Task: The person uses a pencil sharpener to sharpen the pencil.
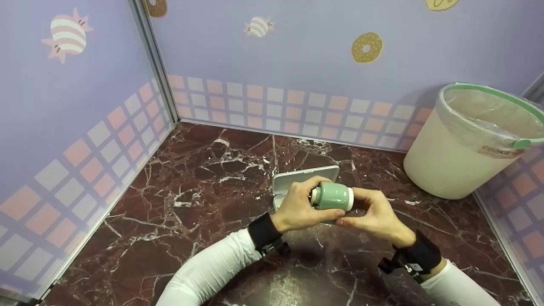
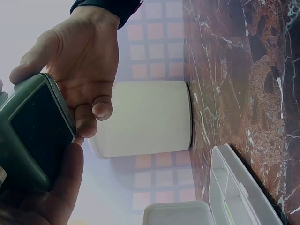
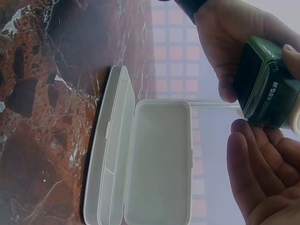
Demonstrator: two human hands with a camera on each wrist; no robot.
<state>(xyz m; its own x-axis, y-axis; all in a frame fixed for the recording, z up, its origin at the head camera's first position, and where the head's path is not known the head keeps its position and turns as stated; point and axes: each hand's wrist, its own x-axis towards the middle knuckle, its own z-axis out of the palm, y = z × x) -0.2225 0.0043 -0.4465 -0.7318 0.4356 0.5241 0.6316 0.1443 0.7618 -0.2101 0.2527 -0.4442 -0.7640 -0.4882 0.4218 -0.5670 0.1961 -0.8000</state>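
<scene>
A small green device with a ribbed knob at one end and a white end piece (image 1: pixel 335 196) is held above the table between both hands. My left hand (image 1: pixel 297 207) grips its left side, thumb along the near side and fingers over the top. At the other end, my right hand (image 1: pixel 376 216) pinches it between thumb and fingers. Its dark flat face (image 2: pixel 42 133) shows in the left wrist view, and white lettering (image 3: pixel 269 98) runs along one edge in the right wrist view. Behind the hands lies an opened pale grey pencil case (image 3: pixel 161 161), partly covered by them in the head view.
A cream bin (image 1: pixel 450 157) with a green rim and a clear liner stands at the back right. Lilac patterned panels (image 1: pixel 263 59) wall the dark red marbled table (image 1: pixel 204 221). Inside the case lies a thin greenish strip (image 2: pixel 228 213).
</scene>
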